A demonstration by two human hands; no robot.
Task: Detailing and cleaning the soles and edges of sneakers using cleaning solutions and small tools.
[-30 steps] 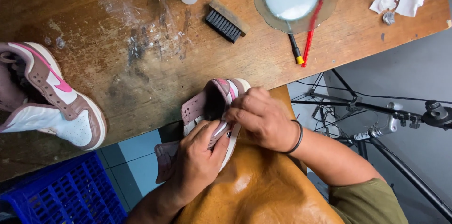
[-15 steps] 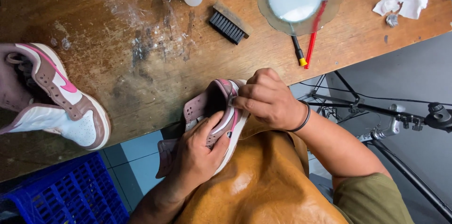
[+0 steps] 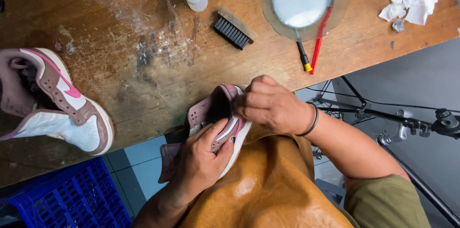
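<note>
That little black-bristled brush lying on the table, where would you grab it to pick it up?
Probably by the wooden back of the brush, pinched across its narrow width from above. It lies tilted with the black bristles facing the table's near edge, so the long bare wooden sides are free.

single head-worn view, looking steeply down from above person's lap. close range: both forearms enter from bottom edge, left hand [image 3: 201,161] and right hand [image 3: 270,103] near frame centre. wooden workbench [image 3: 120,79] fills upper half, far edge cut off at top. tan leather apron [image 3: 268,194] at bottom centre. floor and tripod legs [image 3: 383,113] visible right. no second view.
</note>
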